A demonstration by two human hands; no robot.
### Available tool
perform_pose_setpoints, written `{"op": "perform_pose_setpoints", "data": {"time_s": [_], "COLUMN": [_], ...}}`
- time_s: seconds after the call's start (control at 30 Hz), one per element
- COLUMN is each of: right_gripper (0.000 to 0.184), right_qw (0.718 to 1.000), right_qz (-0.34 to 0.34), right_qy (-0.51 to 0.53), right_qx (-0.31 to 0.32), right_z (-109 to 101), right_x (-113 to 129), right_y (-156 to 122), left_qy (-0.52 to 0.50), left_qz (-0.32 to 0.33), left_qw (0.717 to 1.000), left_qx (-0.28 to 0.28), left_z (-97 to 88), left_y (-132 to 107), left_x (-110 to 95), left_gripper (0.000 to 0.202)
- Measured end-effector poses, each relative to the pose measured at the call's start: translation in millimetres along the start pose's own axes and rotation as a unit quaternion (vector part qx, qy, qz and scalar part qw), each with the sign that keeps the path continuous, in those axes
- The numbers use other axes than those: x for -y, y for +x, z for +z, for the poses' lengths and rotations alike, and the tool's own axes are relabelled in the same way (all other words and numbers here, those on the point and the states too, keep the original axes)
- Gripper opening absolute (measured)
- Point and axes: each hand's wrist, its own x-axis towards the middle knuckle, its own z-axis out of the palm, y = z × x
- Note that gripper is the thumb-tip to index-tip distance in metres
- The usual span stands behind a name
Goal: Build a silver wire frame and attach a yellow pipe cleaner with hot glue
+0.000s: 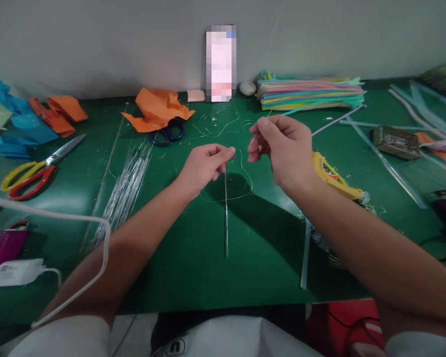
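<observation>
From the head camera, we see our left hand (208, 167) pinching a silvery wire bundle (226, 213) that hangs below its fingertips. Our right hand (288, 146), just beside, pinches a fine strand (270, 113). Loose wires (125, 186) lie left of our left fingers, fuzzy coloured stems (312, 92) beyond our right.

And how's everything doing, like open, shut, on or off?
Left hand, pinching hanging wires
Right hand, pinching a thin wire
Phone, upright, screen lit
Red-yellow scissors, closed
Dark scissors, partly covered, can't tell if shut
Orange paper, crumpled
Wire pile, loose
Coloured sticks, stacked
</observation>
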Motion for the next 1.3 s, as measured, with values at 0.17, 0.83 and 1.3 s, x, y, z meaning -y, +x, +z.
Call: {"op": "perform_pose_setpoints", "data": {"time_s": [0.17,0.83,1.3], "right_gripper": [0.021,0.012,0.028], "right_qw": [0.997,0.929,0.964], "right_qz": [-0.068,-0.252,-0.094], "right_qy": [0.015,-0.271,-0.223], "right_qx": [-0.042,0.012,0.107], "right_z": [1,-24,-31], "right_x": [4,-10,-9], "right_y": [-21,-55,-25], "left_qy": [-0.044,-0.149,0.023], "left_qz": [-0.010,0.090,0.103], "left_qw": [0.999,0.983,0.992], "left_qx": [-0.008,-0.065,-0.065], "left_z": [0.6,-5.7,-8.0], "left_y": [0,3,8], "left_x": [3,0,8], "left_gripper": [0.022,0.010,0.014]}}
